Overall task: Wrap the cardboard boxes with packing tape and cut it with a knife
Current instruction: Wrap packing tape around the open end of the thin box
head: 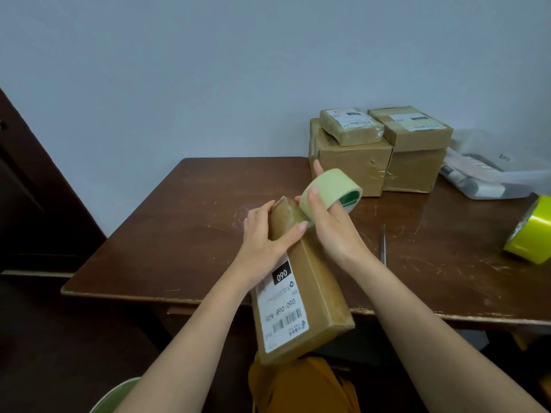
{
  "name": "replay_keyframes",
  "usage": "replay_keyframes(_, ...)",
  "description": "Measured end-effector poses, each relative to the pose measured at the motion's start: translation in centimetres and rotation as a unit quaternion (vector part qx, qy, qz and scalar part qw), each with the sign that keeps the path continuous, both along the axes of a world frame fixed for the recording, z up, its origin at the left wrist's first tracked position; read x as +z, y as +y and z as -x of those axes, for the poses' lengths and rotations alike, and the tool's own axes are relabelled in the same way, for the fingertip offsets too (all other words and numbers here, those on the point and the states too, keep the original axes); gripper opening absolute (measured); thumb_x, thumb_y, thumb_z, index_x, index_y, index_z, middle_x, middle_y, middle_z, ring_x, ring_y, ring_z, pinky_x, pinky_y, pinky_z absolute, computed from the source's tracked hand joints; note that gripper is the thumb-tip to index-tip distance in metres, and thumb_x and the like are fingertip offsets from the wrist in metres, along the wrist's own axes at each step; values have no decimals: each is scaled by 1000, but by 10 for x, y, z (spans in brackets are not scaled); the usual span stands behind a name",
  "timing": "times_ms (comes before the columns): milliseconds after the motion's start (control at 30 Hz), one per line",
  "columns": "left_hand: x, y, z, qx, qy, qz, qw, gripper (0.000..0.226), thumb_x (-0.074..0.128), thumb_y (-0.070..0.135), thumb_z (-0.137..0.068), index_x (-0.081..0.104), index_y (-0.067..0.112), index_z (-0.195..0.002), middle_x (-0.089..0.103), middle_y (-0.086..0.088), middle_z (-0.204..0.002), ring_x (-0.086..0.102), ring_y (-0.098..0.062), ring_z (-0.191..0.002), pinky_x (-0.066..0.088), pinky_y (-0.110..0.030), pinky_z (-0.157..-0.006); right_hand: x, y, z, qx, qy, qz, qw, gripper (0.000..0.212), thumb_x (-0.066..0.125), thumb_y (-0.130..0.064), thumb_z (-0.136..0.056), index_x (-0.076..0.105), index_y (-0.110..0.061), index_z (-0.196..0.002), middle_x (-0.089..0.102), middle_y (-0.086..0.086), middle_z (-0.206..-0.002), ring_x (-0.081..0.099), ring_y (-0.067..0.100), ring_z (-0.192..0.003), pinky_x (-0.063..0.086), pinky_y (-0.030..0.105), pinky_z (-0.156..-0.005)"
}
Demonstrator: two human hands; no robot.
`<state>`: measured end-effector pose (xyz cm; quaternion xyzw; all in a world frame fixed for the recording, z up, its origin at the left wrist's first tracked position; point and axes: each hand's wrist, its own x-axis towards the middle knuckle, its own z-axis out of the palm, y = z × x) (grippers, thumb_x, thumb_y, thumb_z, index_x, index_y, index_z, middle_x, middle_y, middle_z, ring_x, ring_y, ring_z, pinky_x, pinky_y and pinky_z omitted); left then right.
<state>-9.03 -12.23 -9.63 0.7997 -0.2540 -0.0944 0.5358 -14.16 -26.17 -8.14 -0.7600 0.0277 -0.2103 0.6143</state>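
So there's a scuffed brown counter filling the middle of the frame, with a stack of already taped boxes at the upper right by the wall. The long cardboard box sits tilted at center, hanging off the near edge, left hand gripping its far end with thumb laid across the top. Right hand has its fingers curled around a pale green tape roll touching that end, a yellow tape roll at the right edge, knife lying just right of the hands.

arms: bare, sleeveless | lap garment: mustard-orange fabric
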Motion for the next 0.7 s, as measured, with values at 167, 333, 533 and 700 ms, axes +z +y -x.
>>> replay_keyframes(167, 16, -3, 1, -14, 79, 117, 990, 87, 68, 30, -77, 26, 33, -153, 35, 7, -151, 42, -8, -133, 42, -32, -108, 34, 8, 2, 19, 4, 99, 995, 55, 27, -49, -105, 6, -43, -156, 47, -21, -132, 42, -10, -125, 27, 3, -98)
replay_keyframes(333, 7, 4, 9, 0, 85, 87, 993, 108, 82, 59, -49, 34, 35, -143, 42, 4, -143, 46, -11, -129, 43, -40, -109, 28, 16, 6, 2, 12, 78, 997, 62, 34, -50, -104, 3, -43, -157, 60, -9, -121, 54, -4, -115, 38, 6, -87)
replay_keyframes(533, 3, 13, 3, 0, 81, 86, 993, 95, 81, 56, -51, 37, 38, -133, 45, 5, -141, 49, -6, -124, 45, -31, -104, 12, 23, 3, -127, -24, 8, 992, 63, 42, -43, -103, 16, -30, -158, 60, -3, -123, 57, 3, -104, 45, 17, -86)
replay_keyframes(700, -1, 24, -2, -2, 76, 82, 994, 86, 82, 48, -62, 36, 40, -135, 46, 11, -135, 46, 8, -112, 42, -11, -79, -4, 21, 5, -179, 0, 0, 984, 63, 53, -39, -101, 27, -24, -156, 59, 3, -126, 57, 11, -105, 46, 17, -82)
